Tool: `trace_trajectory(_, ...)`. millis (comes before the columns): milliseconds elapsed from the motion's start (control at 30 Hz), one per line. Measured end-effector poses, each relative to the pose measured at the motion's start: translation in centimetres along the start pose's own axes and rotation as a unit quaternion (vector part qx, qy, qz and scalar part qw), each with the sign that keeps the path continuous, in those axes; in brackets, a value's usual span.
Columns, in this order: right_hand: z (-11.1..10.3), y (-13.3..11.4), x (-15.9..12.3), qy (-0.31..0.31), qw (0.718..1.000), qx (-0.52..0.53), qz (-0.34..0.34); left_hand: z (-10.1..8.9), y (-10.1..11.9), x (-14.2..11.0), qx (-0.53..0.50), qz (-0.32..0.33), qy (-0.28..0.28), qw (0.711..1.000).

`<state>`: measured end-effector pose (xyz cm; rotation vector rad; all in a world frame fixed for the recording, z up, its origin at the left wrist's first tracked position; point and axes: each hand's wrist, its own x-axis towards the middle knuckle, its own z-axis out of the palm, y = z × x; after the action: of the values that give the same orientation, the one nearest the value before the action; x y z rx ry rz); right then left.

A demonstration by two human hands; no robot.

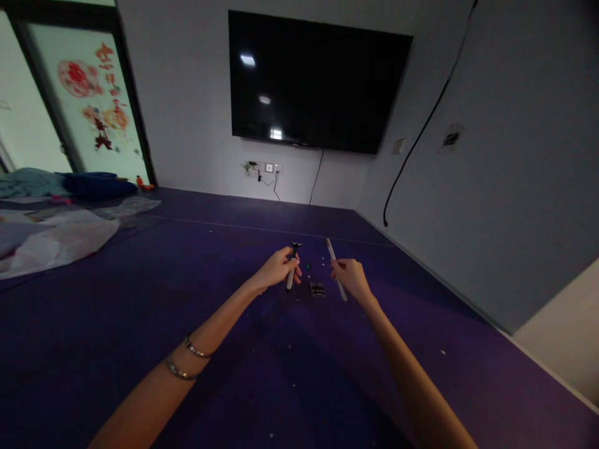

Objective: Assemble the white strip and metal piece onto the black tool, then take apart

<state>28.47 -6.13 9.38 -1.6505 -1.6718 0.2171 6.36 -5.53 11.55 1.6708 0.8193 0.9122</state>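
Note:
My left hand (279, 268) is closed around the pale handle of a razor (291, 269), whose dark T-shaped head points up and away from me. In my right hand (350, 276) is a slim white stick (332, 251), pinched near its middle and tilted. Its far end looks darker, and I cannot make out whether it has bristles. Between the hands, a small dark case (317, 289) with a clear edge lies on the purple surface. A small dark green piece (308, 266) rests just beyond it, with several white flecks around.
The purple floor-like surface (224, 374) runs to the wall. At the left lie crumpled clear plastic (70, 240), blue cloth (98, 184) and a small orange object (144, 183). A television (318, 81) hangs above wall sockets (268, 168). A black cable (418, 137) dangles at the right.

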Motion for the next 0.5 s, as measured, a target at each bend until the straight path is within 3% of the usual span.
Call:
trace_trajectory(100,1.1,-1.0,-1.2,-0.010,0.994,-0.106,-0.015,-0.1,-0.1,0.1,-0.001,-0.003,-0.002,1.000)
trace_trajectory(233,4.0,-1.9,-3.5,-0.091,0.977,-0.193,-0.019,0.0,-0.1,0.0,-0.005,0.005,-0.014,1.000)
trace_trajectory(367,6.2,-2.1,-5.1,-0.149,0.962,-0.229,-0.008,0.3,0.1,-0.3,-0.023,0.017,-0.036,0.999)
trace_trajectory(500,7.0,-2.0,-5.3,-0.169,0.959,-0.225,0.014,0.5,0.2,-0.4,-0.030,0.026,-0.057,0.998)
